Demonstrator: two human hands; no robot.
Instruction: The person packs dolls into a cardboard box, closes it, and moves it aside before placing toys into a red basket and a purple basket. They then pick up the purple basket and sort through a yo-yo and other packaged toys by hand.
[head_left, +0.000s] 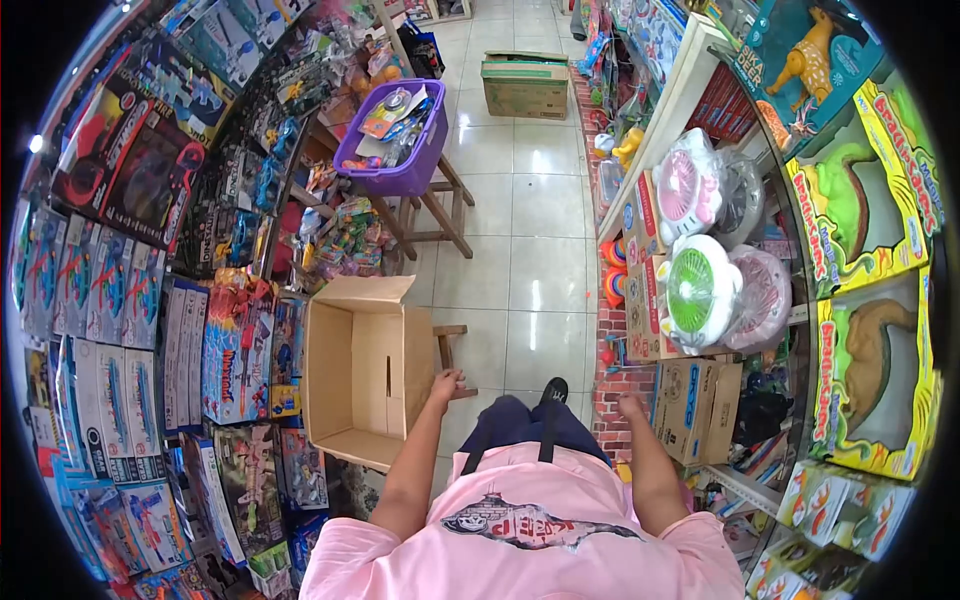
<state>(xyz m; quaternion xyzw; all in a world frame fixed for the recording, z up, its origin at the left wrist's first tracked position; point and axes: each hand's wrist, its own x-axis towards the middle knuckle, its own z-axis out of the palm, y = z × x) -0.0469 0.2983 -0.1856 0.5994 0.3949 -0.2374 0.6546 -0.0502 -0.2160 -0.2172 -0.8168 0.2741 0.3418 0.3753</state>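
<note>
My left hand (448, 386) is closed beside the right edge of an open cardboard box (355, 365), in front of a wooden stool (452, 345); whether it holds anything is too small to tell. The box looks empty and has a slot in one wall. On the right, my right hand (631, 405) hangs near the brick-patterned edge (622, 385), close to a closed brown carton (690, 408). Its fingers are curled, and their inner side is hidden.
A purple bin (400, 180) of packaged toys stands on another wooden stool (440, 215). A green-and-brown carton (526, 88) lies on the tiled floor (540, 190) ahead. Wrapped fans (700, 290) and boxed animal toys (868, 370) line the right; toy packages (238, 350) fill the left.
</note>
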